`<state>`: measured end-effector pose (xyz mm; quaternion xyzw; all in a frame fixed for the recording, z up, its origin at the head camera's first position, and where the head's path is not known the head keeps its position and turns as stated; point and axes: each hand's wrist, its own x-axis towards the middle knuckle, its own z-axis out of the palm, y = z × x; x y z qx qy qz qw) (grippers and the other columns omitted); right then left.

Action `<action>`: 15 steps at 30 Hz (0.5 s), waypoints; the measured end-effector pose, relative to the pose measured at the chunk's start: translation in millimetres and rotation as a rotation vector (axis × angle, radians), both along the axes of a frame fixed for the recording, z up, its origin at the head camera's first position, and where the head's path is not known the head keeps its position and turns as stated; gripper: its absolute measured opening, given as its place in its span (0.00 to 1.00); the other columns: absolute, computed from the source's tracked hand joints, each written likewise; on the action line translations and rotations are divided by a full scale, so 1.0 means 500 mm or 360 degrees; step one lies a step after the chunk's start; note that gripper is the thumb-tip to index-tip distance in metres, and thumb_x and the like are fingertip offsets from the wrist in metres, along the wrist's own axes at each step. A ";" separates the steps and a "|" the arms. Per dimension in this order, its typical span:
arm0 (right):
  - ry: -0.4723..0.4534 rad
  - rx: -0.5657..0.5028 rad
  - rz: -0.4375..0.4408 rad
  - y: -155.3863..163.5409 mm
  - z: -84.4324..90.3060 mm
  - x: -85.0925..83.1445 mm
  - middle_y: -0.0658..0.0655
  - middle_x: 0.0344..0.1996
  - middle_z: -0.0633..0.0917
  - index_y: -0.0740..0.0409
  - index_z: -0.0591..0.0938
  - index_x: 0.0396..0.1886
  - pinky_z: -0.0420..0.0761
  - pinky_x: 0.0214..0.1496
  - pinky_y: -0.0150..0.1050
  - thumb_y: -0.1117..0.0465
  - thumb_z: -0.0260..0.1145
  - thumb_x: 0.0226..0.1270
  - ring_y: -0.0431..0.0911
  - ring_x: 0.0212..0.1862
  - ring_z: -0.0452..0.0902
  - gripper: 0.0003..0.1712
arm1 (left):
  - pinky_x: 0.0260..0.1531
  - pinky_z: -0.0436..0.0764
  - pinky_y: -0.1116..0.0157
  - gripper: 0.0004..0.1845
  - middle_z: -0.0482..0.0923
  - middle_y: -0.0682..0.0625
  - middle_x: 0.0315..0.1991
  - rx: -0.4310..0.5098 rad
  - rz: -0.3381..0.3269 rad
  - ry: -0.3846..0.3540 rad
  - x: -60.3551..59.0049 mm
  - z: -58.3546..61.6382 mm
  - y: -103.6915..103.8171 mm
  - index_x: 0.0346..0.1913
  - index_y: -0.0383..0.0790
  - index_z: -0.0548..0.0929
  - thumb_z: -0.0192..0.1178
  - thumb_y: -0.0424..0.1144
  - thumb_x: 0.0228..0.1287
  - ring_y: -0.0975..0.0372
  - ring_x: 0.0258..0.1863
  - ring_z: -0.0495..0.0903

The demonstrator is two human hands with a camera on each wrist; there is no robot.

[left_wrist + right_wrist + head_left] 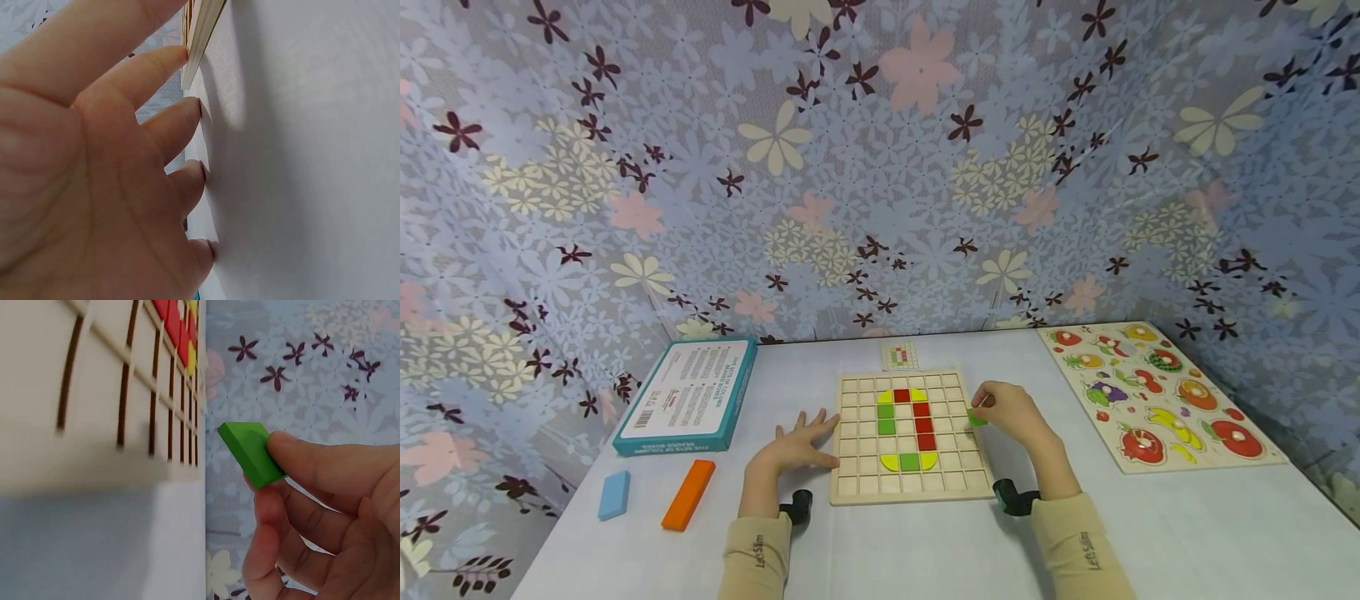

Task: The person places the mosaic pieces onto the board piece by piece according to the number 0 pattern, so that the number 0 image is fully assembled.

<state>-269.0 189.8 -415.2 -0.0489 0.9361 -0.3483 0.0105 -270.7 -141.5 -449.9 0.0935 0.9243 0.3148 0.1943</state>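
Now right hand (1011, 412) pinches flat green square tile (250, 453) beside wooden grid board (850, 492).

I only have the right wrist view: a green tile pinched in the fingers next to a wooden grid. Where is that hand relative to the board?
Observer: The right hand holds the green tile at the right edge of the grid board, about mid-height.
Operator: What is the other hand doing?
Observer: The left hand lies with spread fingers on the table, fingertips at the board's left edge.
Operator: What is already on the board?
Observer: A loop of red, green and yellow tiles sits in its middle columns.
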 end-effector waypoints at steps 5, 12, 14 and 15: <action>0.0010 -0.0039 0.0012 -0.030 0.004 -0.001 0.53 0.24 0.80 0.60 0.78 0.29 0.73 0.30 0.38 0.66 0.65 0.57 0.45 0.29 0.72 0.03 | 0.62 0.27 0.38 0.44 0.48 0.43 0.72 -0.0001 0.0005 0.0001 -0.001 -0.002 -0.002 0.69 0.45 0.61 0.68 0.44 0.48 0.44 0.71 0.34; 0.0002 -0.0076 0.0052 -0.067 0.007 0.002 0.53 0.25 0.79 0.61 0.78 0.29 0.74 0.31 0.38 0.67 0.65 0.58 0.45 0.28 0.72 0.02 | 0.62 0.27 0.38 0.43 0.48 0.42 0.72 0.0006 0.0003 0.0005 0.001 0.001 -0.001 0.69 0.45 0.62 0.68 0.44 0.48 0.44 0.71 0.34; -0.0005 -0.0101 0.0065 -0.074 0.009 0.004 0.54 0.25 0.79 0.60 0.79 0.30 0.74 0.31 0.38 0.67 0.64 0.58 0.45 0.28 0.72 0.02 | 0.62 0.27 0.38 0.44 0.48 0.42 0.72 0.0016 0.0000 0.0007 0.003 0.004 -0.001 0.69 0.44 0.61 0.69 0.44 0.48 0.44 0.71 0.34; -0.0010 -0.0111 0.0068 -0.077 0.009 0.004 0.54 0.25 0.79 0.61 0.79 0.30 0.74 0.30 0.38 0.67 0.64 0.58 0.45 0.28 0.72 0.02 | 0.62 0.27 0.38 0.44 0.48 0.42 0.72 0.0021 -0.0002 0.0007 0.004 0.005 -0.001 0.69 0.44 0.61 0.69 0.43 0.48 0.44 0.71 0.34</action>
